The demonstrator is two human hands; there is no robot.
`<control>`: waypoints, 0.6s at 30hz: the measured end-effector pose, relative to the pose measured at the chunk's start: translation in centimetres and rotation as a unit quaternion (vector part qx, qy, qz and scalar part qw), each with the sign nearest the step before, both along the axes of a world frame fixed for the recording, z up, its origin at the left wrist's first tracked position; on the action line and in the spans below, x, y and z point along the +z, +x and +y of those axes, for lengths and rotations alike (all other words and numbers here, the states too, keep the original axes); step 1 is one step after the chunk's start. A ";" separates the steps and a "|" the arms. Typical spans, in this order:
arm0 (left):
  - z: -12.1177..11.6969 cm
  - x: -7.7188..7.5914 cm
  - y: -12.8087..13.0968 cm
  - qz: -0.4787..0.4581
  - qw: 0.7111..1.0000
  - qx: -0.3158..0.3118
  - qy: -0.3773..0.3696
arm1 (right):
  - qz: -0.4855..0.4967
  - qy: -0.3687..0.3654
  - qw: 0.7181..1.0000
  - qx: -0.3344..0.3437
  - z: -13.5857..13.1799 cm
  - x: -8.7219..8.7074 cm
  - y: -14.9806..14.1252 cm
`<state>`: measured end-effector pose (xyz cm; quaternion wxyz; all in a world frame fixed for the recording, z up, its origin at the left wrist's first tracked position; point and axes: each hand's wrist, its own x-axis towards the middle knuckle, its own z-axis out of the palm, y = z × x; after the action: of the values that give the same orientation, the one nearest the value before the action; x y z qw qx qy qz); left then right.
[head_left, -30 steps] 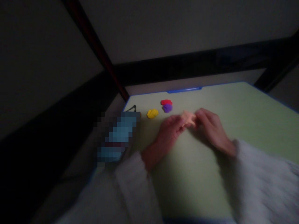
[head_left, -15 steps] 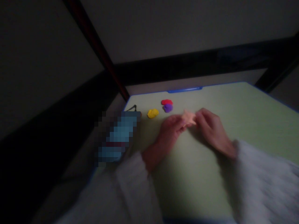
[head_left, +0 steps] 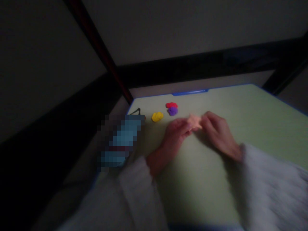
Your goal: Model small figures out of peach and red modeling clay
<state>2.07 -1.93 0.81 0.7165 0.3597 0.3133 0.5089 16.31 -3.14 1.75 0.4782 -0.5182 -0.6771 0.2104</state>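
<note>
A pale orange star (head_left: pixel 194 121), seemingly shaped from modelling clay, is held above the table between my two hands. My left hand (head_left: pixel 176 133) grips its left side, with the thumb on top. Closed in a pinch, my right hand (head_left: pixel 218 133) has its fingertips at the star's right point. Beyond my left hand lie a yellow clay lump (head_left: pixel 157 116), a purple clay lump (head_left: pixel 172 111) and a red clay lump (head_left: pixel 171 105). The purple one touches or overlaps the red one. Dim light and blur hide fine detail.
The pale green table (head_left: pixel 255 112) has a blue edge and a blue handle-like strip (head_left: pixel 190 92) at its far side. On the left, a pixelated bluish object (head_left: pixel 122 138) lies along the table's edge. A dark-banded wall (head_left: pixel 192 69) stands behind.
My right hand has shifted very slightly at the star's right point. The star stays between both hands, and the clay lumps lie where they were.
</note>
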 end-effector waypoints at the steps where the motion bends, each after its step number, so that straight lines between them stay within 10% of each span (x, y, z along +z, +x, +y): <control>1: 0.0 0.0 0.0 -0.003 1.000 0.004 0.000 | 0.013 -0.006 1.000 0.005 0.0 0.0 0.0; 18: 0.1 0.0 0.0 0.066 0.994 0.090 0.010 | 0.030 -0.024 0.999 0.016 0.0 -0.1 0.1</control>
<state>2.08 -1.85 0.84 0.6422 0.3701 0.3862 0.5491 16.39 -3.09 1.66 0.4825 -0.5119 -0.6653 0.2502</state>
